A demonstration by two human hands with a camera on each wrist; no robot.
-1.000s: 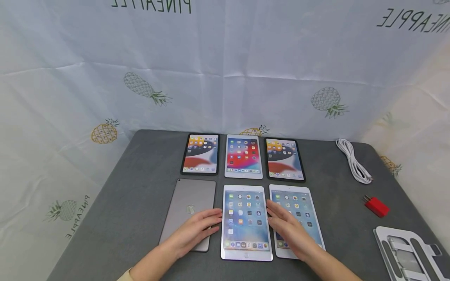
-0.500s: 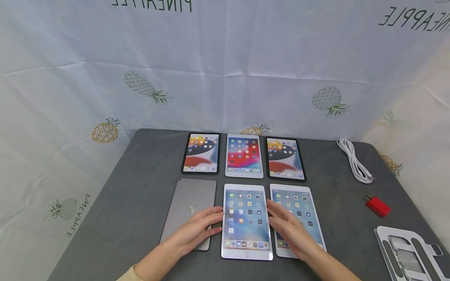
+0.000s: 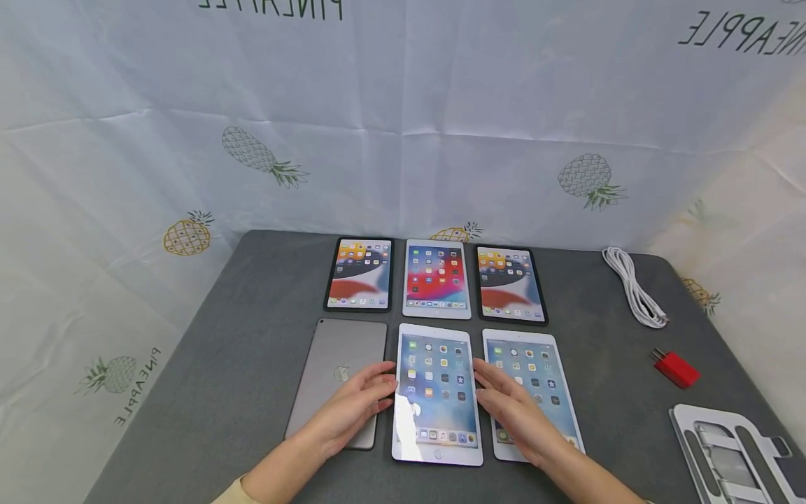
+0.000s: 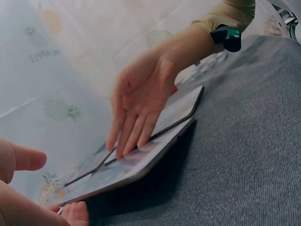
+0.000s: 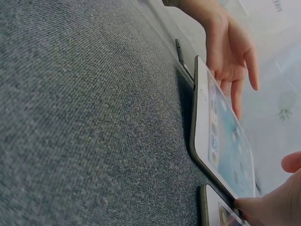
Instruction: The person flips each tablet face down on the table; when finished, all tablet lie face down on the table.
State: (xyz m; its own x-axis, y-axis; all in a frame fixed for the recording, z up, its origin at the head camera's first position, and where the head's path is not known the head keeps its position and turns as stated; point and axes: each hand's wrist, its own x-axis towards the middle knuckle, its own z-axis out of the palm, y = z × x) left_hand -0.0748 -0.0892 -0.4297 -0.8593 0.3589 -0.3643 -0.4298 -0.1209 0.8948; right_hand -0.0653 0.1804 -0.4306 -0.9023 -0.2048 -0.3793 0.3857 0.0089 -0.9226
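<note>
Head view shows the left hand [image 3: 348,407] and the right hand [image 3: 518,411] on either side of the middle tablet [image 3: 436,392], fingertips at its two long edges. It lies screen up, its long axis running away from the person, so each long side faces a hand and neither hand is clearly nearer. In the left wrist view the left fingers meet the edge, apparently just beneath it, with the thumb well clear; in the right wrist view a right finger meets the opposite edge, that thumb also apart. Both hands are loosely spread, seeming to bear the tablet between them rather than pinch it. Dark shadow under its near end suggests that end is off the table [image 3: 233,406]. Partly hidden by the left hand, the grey tablet [image 3: 327,357] lies face down; the right hand covers part of the right tablet [image 3: 535,364]. Well to the right is a stand [image 3: 720,444], then a red plug [image 3: 676,369]. Farther off lie the back left tablet [image 3: 360,274], back middle tablet [image 3: 436,278], back right tablet [image 3: 511,283] and a coiled cable [image 3: 632,288]; pineapple-print cloth [image 3: 403,91] hangs behind.
</note>
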